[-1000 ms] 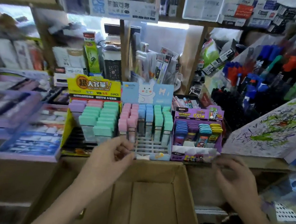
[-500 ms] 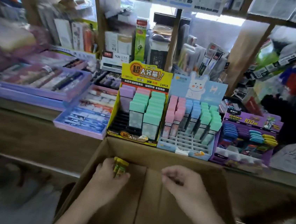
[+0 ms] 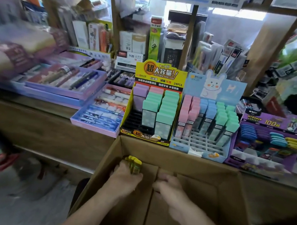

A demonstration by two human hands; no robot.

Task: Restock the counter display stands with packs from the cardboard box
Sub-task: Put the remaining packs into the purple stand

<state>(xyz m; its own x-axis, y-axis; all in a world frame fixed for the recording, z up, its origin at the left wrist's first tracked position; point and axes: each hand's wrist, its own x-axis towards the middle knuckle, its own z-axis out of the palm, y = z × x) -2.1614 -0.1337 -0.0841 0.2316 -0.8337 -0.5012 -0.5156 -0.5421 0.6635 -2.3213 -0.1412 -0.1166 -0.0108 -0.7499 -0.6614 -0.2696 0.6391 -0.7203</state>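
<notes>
Both my hands are down inside the box (image 3: pixel 202 166), over its plain brown flaps. My left hand (image 3: pixel 126 178) pinches a small bunch of yellow packs (image 3: pixel 133 164), slim, glossy and round-topped, with their long axis pointing away from me toward the box's far wall. My right hand (image 3: pixel 170 187) lies just beside it at the flap seam, fingers curled; I cannot tell whether it holds anything. Beyond the far wall, three card stands sit on the wooden desk (image 3: pixel 50 133): the yellow stand (image 3: pixel 158 76) with blocky mint and lilac cases, the blue stand (image 3: pixel 234 88) with a bare plastic grid in front, and the purple stand (image 3: pixel 264 120). I judge its yellow row to be the match, so the packs must travel up and right across the box, and my right hand is the nearer one.
</notes>
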